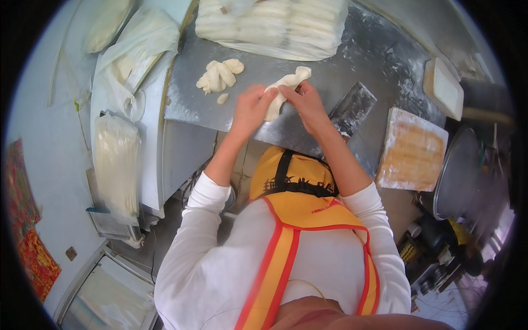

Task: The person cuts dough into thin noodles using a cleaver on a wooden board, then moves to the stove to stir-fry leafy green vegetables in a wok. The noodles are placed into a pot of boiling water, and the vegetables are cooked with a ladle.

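A long strip of white dough [287, 81] is held between my two hands above the near edge of the metal worktop [185, 99]. My left hand [252, 103] grips its middle with thumb and fingers, and my right hand [304, 101] pinches it just beside. One end of the strip points away from me, the other hangs down near the table edge. Left of my hands lies a small heap of dough pieces [218, 77], with one little dough piece [222, 98] apart from it. To the right of my right hand lies a floured dark rectangular blade, perhaps a dough cutter [355, 108].
Plastic-covered rows of dough [272, 29] lie at the back. At right are a floured wooden board [413, 149], a white plastic container [444, 88] and a round metal pan [458, 173]. Bagged dough strips [117, 165] lie at left beside a white surface.
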Available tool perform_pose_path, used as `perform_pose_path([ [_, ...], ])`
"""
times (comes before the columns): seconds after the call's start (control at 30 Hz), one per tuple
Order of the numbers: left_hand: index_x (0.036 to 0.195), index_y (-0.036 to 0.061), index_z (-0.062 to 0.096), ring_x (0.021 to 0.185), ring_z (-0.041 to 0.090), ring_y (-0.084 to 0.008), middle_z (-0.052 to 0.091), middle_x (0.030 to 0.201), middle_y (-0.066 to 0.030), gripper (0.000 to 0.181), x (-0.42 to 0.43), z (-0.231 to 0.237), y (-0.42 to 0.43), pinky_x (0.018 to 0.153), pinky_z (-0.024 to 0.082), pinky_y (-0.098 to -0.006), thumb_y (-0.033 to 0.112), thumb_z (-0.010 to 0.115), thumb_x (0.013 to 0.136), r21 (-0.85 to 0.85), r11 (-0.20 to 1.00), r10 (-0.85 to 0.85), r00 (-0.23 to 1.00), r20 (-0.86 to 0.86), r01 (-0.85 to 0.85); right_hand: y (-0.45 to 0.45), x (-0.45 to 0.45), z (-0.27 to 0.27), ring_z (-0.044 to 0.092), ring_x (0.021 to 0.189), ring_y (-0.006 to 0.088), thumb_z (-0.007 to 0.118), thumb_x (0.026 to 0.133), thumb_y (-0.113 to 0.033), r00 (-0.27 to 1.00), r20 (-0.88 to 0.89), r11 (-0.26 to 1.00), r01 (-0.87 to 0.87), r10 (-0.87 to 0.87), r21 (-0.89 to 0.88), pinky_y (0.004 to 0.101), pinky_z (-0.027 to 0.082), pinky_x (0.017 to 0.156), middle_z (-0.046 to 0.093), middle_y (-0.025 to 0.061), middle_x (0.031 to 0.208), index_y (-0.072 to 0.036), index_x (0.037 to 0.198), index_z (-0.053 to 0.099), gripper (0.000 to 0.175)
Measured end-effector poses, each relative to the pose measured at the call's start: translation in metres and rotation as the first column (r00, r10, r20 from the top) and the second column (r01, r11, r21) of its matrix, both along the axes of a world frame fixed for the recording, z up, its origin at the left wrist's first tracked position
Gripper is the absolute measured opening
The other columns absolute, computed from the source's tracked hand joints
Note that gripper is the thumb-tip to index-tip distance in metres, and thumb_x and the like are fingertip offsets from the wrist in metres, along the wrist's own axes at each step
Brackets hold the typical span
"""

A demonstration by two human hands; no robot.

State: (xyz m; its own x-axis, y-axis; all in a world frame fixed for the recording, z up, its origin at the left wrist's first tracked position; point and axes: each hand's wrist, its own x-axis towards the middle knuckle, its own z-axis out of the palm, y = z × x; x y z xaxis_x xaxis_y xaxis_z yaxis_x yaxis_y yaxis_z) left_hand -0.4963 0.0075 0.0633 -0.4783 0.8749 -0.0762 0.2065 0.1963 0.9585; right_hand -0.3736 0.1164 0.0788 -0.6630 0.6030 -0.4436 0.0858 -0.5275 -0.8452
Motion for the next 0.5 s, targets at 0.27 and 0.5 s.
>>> perform_pose_path([
  [0.27,0.115,0.0020,0.058,0.080,0.054,-0.0091,0.061,0.091,-0.0025,0.027,0.070,-0.012,0.021,0.073,0.046,-0.0241,0.017,0.060,0.093,-0.096,0.994,0.017,0.817,0.576,0.047,0.012,0.076,-0.016,0.062,0.093,0.0140,0.068,0.087,-0.013,0.953,0.034,0.948,0.304,-0.302,-0.090,0.0285,0.050,0.082,0.064,0.0056,0.102,-0.001,0.108,0.056,0.027],
  [0.5,0.126,0.0051,0.054,0.075,0.058,-0.0144,0.060,0.094,-0.0067,0.047,0.148,-0.070,0.036,0.070,0.049,-0.0280,0.019,0.070,0.084,-0.226,0.930,-0.272,0.957,0.105,0.289,0.053,0.327,-0.079,0.063,0.083,0.0136,0.065,0.089,-0.017,0.660,0.096,0.666,0.726,-0.745,0.171,0.0271,0.051,0.072,0.065,0.0053,0.090,-0.002,0.102,0.058,0.021],
])
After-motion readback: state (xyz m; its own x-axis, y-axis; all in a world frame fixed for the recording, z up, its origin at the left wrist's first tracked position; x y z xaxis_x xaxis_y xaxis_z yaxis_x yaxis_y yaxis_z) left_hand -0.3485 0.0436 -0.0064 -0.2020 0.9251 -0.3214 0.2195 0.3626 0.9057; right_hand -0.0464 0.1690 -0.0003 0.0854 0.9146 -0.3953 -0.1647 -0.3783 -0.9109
